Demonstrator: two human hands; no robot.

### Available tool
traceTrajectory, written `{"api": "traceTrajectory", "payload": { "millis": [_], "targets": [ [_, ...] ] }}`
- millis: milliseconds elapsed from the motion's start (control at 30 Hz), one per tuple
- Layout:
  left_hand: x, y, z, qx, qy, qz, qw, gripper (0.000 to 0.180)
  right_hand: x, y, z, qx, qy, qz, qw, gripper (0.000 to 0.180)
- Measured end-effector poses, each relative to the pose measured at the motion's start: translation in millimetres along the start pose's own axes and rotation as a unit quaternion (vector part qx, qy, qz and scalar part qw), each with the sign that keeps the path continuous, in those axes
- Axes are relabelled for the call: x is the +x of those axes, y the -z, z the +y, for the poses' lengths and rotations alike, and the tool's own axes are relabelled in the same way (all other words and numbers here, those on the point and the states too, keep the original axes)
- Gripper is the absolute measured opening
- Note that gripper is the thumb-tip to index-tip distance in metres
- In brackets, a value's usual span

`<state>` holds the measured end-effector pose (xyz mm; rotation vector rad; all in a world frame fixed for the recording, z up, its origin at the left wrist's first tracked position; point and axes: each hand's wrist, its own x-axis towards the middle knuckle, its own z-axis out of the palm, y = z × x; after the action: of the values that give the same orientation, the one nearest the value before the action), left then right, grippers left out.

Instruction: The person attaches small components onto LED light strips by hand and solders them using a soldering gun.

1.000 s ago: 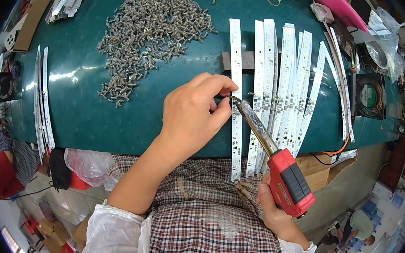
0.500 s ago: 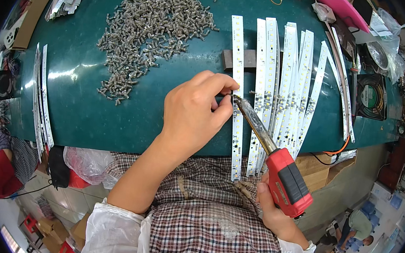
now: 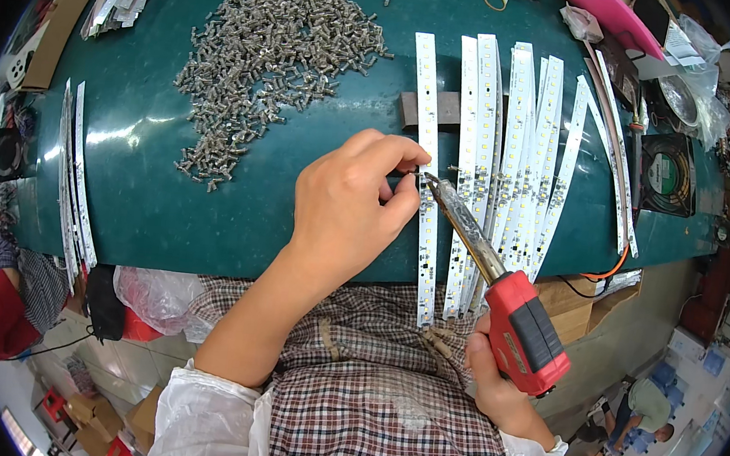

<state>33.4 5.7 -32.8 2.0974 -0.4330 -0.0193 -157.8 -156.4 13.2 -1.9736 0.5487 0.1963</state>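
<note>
Head view: looking down at both hands
Right hand (image 3: 499, 386): fingers wrapped round a red soldering gun (image 3: 500, 285), tip on the white LED strip (image 3: 427, 172)
Left hand (image 3: 345, 208): fingers pinched narrow at that tip
Bench (image 3: 208, 213): green, more strips (image 3: 521, 155) alongside
Far: screw pile (image 3: 268, 52)

On the surface (image 3: 208, 213), the heap of screws (image 3: 275, 61) lies left of the strips (image 3: 514, 137), behind the left hand (image 3: 344, 213).
</note>
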Motion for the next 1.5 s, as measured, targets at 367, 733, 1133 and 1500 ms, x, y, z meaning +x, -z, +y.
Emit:
{"api": "traceTrajectory", "payload": {
  "millis": [367, 733, 1133, 1500],
  "targets": [
    [2, -1, 1, -0.003, -0.001, 0.0, 1.0, 0.021, 6, 3, -2, -0.007, 0.08, -0.034, 0.996, 0.006],
    [0, 4, 9, -0.02, 0.014, -0.011, 1.0, 0.023, 86, 97, -9, -0.066, 0.151, 0.383, 0.909, 0.022],
    [-3, 4, 18, -0.147, 0.085, -0.107, 0.98, 0.043, 211, 143, 22, -0.486, 0.167, 0.389, 0.764, 0.05],
    [-6, 10, 22, -0.054, 0.064, -0.085, 0.993, 0.041, 205, 141, 14, -0.44, 0.191, 0.405, 0.778, 0.047]
  ]
}}
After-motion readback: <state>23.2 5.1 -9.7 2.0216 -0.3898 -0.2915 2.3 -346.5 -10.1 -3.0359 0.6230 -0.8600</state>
